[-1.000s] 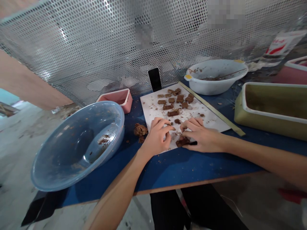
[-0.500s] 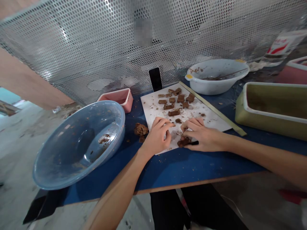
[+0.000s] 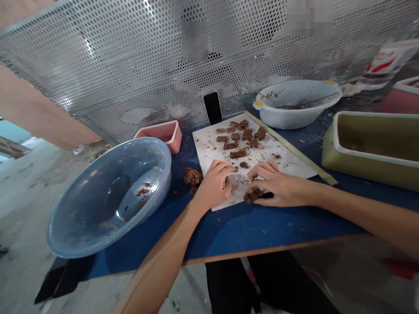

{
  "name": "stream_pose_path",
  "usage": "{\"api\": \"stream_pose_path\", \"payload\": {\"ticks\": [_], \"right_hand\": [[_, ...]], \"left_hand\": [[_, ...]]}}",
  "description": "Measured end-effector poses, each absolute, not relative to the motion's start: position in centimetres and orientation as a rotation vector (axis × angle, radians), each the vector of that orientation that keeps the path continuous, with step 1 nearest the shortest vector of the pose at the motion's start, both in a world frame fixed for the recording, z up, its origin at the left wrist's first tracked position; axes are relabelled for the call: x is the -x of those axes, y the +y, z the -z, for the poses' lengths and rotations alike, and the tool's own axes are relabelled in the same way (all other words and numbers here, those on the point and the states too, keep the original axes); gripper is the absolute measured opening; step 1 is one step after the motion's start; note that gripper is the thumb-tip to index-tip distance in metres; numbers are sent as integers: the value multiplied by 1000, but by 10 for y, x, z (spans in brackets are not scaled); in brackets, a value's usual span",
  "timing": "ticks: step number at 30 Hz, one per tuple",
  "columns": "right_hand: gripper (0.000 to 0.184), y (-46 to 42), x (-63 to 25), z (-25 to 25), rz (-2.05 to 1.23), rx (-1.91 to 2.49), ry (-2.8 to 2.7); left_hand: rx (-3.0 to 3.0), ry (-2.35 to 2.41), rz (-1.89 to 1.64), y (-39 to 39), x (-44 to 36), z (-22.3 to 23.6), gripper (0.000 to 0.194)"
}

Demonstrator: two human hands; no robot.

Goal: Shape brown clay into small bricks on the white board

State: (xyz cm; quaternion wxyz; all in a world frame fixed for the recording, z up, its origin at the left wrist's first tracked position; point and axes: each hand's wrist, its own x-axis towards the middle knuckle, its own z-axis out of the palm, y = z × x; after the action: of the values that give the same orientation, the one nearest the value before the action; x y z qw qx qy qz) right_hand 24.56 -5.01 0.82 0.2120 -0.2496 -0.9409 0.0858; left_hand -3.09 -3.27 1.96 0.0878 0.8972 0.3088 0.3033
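A white board [image 3: 209, 146] lies on the blue table [image 3: 248, 226], with several small brown clay-like blocks [image 3: 238, 153] near its far end. My left hand [image 3: 214, 185] rests on the board's near edge, fingers curled in a pinch; what it pinches is too small to make out. My right hand [image 3: 278, 187] is closed over a brown lump [image 3: 252, 195] at the board's near edge, with a thin black tool [image 3: 266, 195] lying under its fingers. The two hands almost touch.
A large blue bowl [image 3: 108, 196] overhangs the table's left edge. A brown lump [image 3: 192, 176] lies left of the board. Behind are a pink tray [image 3: 163, 133], an upright phone [image 3: 212, 107], a white basin [image 3: 294, 102], a long stick [image 3: 291, 148], a green tub [image 3: 369, 144] and perforated metal screen [image 3: 131, 65].
Both hands stay at the board's near edge; my fingers shift slightly on the brown lump. The view has drifted a little.
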Motion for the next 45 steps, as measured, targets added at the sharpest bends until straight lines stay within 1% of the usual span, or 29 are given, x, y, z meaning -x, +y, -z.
{"api": "stream_pose_path", "payload": {"ticks": [6,8,13,16,21,29,32,36,39,41,43,45], "right_hand": [[22,-51,-244,-10,-410,785,-2549],[25,-51,-244,-15,-576,835,-2472],[41,-47,-245,-31,-1112,870,-2178],[44,-43,-247,-33,-1278,890,-2054],[47,-39,-249,-26,-1372,882,-1922],[48,-37,-252,-23,-1372,873,-1937],[45,-37,-251,-24,-1395,865,-1931],[41,-39,-248,-27,-1589,798,-1786],[47,-40,-246,-31,-1761,807,-1699],[52,-39,-247,-33,-1818,810,-1687],[53,-38,-249,-34,-1833,785,-1691],[51,-36,-251,-34,-1847,742,-1709]], "left_hand": [[-2673,943,-904,-33,31,-19,34],[-2670,952,-895,-33,32,-19,34],[-2687,926,-883,-32,33,-18,35],[-2709,918,-890,-31,33,-18,34],[-2705,943,-888,-32,32,-20,33],[-2692,949,-940,-31,33,-17,35],[-2675,926,-983,-33,33,-20,36],[-2663,865,-1024,-40,32,-28,39],[-2721,869,-1075,-46,32,-34,47],[-2783,874,-1140,-48,33,-36,53],[-2842,873,-1213,-50,32,-38,53],[-2895,848,-1278,-53,31,-41,49]]}}
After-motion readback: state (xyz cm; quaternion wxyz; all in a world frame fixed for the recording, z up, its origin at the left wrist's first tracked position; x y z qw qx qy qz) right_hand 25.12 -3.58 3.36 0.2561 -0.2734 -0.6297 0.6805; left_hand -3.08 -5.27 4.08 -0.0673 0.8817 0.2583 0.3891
